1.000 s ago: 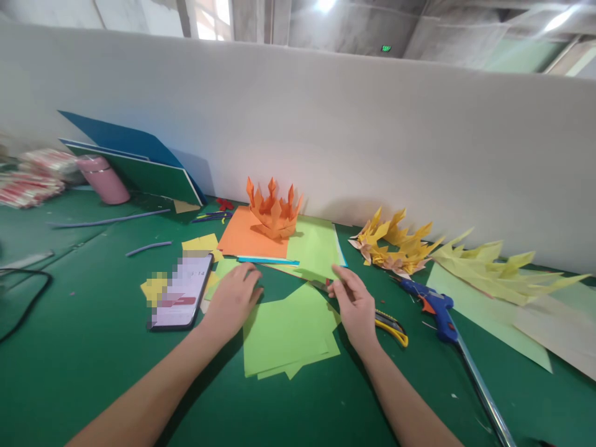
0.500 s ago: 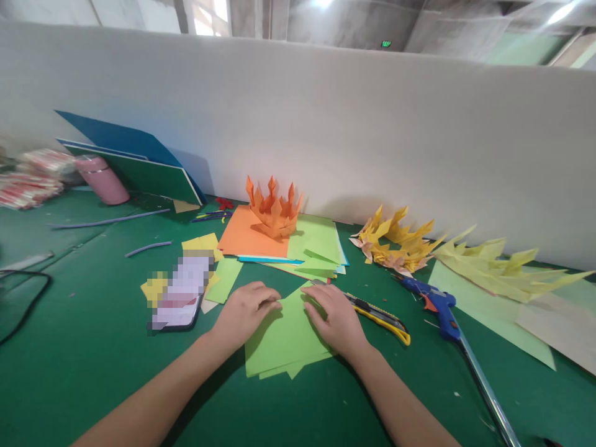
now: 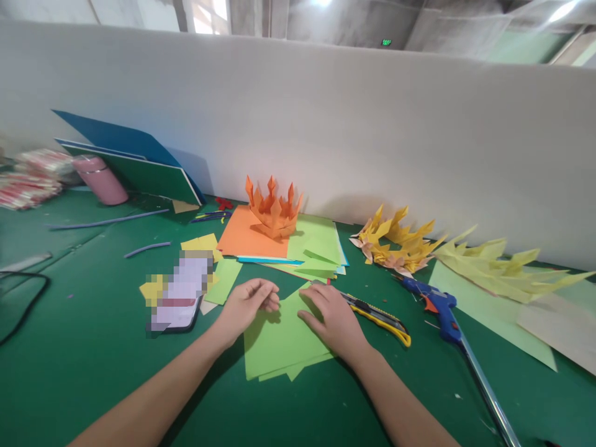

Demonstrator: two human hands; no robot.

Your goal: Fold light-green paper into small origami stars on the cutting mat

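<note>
Light-green paper sheets [image 3: 279, 351] lay at six o'clock from the orange paper crown [image 3: 275, 222], right hand [image 3: 333, 316] half-wide over their two o'clock side, left hand [image 3: 246, 305] curled at ten o'clock, grip unclear; good handling likely needed them pinned flat, clear of the utility knife [image 3: 380, 318].

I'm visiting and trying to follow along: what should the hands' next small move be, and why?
I'd probably square up the green sheets: their near corners stick out unevenly, the right hand is over their right side, and the left hand is by their left edge. The yellow cutter lies on the table, not held.
</note>
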